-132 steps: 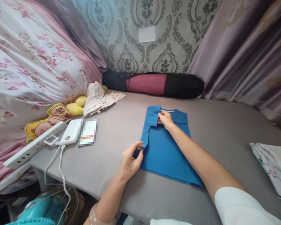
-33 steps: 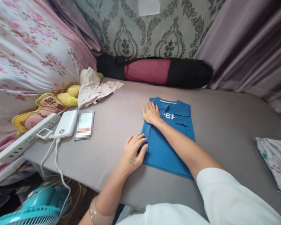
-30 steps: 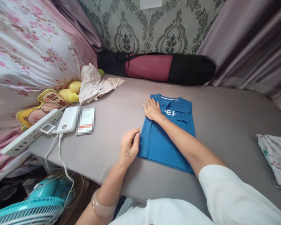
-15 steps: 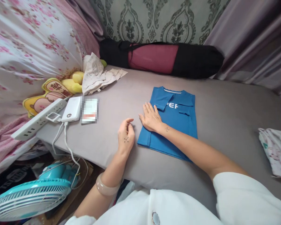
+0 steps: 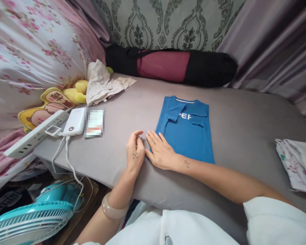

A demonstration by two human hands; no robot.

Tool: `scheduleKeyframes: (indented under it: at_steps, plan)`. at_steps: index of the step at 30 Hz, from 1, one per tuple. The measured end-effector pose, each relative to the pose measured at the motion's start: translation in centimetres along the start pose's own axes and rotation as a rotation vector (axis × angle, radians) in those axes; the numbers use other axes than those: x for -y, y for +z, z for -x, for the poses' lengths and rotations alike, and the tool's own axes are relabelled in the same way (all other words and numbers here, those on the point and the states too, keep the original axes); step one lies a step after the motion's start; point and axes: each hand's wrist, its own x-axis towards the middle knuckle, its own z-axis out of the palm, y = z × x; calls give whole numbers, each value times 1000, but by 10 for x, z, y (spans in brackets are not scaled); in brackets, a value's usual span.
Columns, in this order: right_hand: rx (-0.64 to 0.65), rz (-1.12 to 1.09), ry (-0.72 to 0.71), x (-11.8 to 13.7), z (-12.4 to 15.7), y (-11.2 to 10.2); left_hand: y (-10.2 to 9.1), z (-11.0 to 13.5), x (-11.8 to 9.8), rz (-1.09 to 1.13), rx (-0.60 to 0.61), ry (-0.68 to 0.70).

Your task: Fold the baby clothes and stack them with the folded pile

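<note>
— Hands?
— Found right hand flat, open, resting on near corner of folded blue shirt; left hand loosely curled, empty, just beside it
— Shirt?
— Lying beyond right fingertips, on grey sheet

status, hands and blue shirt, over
Left hand empty, resting on grey sheet. Right hand flat over near left corner of folded blue shirt. Power bank off to the left, apart.

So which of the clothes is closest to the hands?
The folded blue shirt, touched by the right hand. The crumpled beige cloth and the flowery cloth lie far off.
</note>
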Motion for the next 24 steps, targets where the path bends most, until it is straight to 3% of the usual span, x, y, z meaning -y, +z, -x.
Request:
scheduleKeyframes:
  at_steps: [6, 10, 14, 18, 24]
  plan:
    - [6, -211, -34, -10, -4, -9, 1, 0, 4, -25, 27, 31]
    - [-180, -442, 11, -38, -14, -26, 5, 3, 6, -77, 65, 90]
    - [-443, -514, 259, -94, -32, -47, 10, 6, 7, -115, 134, 277]
    - [-656, -363, 514, -145, -45, -72, 14, 6, 6, -148, 215, 451]
    - [-635, -186, 811, -169, -58, -92, 14, 7, 6, -177, 248, 484]
